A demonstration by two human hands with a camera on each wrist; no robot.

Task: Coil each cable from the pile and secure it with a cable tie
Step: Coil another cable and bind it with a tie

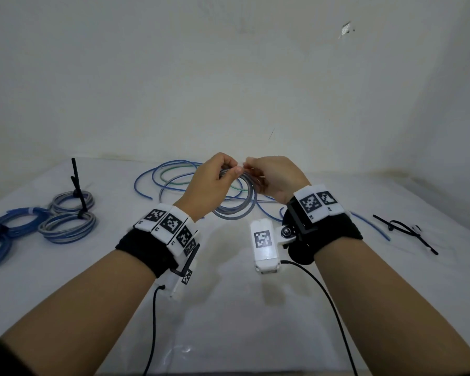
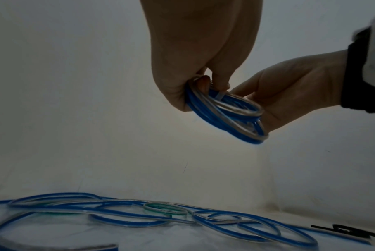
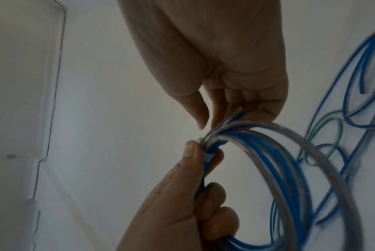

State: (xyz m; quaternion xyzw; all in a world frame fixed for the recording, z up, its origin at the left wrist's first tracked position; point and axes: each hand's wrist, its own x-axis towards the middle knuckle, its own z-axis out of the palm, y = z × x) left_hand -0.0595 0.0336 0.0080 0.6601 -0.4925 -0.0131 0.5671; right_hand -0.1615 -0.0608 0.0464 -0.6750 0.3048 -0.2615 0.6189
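Coil raised between hands, left hand gripping it, right hand pinching white tie.

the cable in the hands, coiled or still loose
Coiled: the cable forms stacked loops, gripped by the left hand and right hand.

Bare recording or test setup rather than a lived-in room: a desk under white sheeting, pushed against a plain white wall with a chipped patch. On the desk, loose cables, tied coils, black cable ties.
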